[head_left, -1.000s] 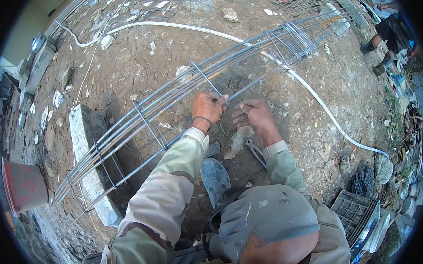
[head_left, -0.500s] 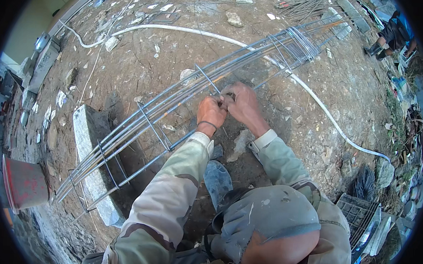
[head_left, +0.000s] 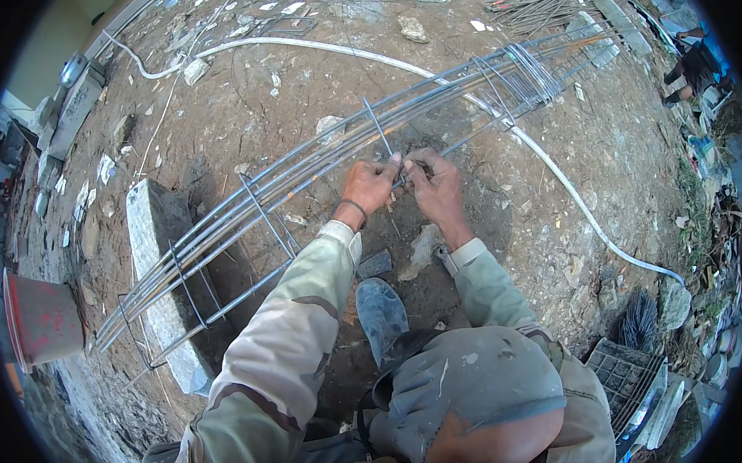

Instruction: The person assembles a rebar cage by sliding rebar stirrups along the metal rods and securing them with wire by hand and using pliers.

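A long reinforcing bar cage (head_left: 307,167) lies diagonally before me, several steel bars running through square stirrups. My left hand (head_left: 369,188) is closed at the near lower corner of a middle stirrup (head_left: 377,126), thumb and fingers pinching it where it meets the near bar. Just to its right, my right hand (head_left: 440,193) has its fingers curled together at the same bar. What sits between those fingertips is too small to make out. A thin wire-like piece (head_left: 395,223) hangs below the left hand.
A concrete block (head_left: 151,238) props the cage's left end; another block (head_left: 593,44) lies under its far right end. A white hose (head_left: 572,186) curves across the dirt beneath the cage. A red-grey bucket (head_left: 44,321) stands at left. Another person (head_left: 693,68) is at far right.
My hands have moved slightly apart, and the right one has turned, its fingers now more visible. The middle stirrup has shifted a little to the right and up along the bars.
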Action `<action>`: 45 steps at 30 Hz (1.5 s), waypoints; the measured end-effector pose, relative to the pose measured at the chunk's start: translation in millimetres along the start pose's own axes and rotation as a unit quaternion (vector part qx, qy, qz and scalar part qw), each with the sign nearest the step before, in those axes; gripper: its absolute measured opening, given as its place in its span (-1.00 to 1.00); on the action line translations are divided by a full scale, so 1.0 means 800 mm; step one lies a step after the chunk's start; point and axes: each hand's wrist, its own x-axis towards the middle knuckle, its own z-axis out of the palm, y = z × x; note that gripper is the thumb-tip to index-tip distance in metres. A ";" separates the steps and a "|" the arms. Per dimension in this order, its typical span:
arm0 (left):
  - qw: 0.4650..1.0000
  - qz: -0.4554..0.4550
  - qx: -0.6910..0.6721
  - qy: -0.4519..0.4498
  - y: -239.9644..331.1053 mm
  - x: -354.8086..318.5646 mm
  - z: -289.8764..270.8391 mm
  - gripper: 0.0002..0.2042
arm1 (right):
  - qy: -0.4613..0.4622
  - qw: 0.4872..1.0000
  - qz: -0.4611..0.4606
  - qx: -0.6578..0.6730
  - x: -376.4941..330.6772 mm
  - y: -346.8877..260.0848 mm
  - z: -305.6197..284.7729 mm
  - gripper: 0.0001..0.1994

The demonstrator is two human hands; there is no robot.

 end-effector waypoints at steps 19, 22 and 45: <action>0.984 0.093 0.105 0.107 0.005 -0.008 0.017 -0.59 | 0.042 0.810 0.370 0.453 -0.029 0.048 -0.015 -0.92; 0.986 0.079 0.108 0.100 0.006 -0.006 0.013 -0.57 | -0.060 0.742 0.467 0.477 0.005 0.074 -0.022 -0.91; 0.994 -0.061 -0.086 -0.008 0.006 -0.001 -0.002 -0.59 | -0.014 0.826 0.426 0.369 0.013 -0.001 -0.008 -0.76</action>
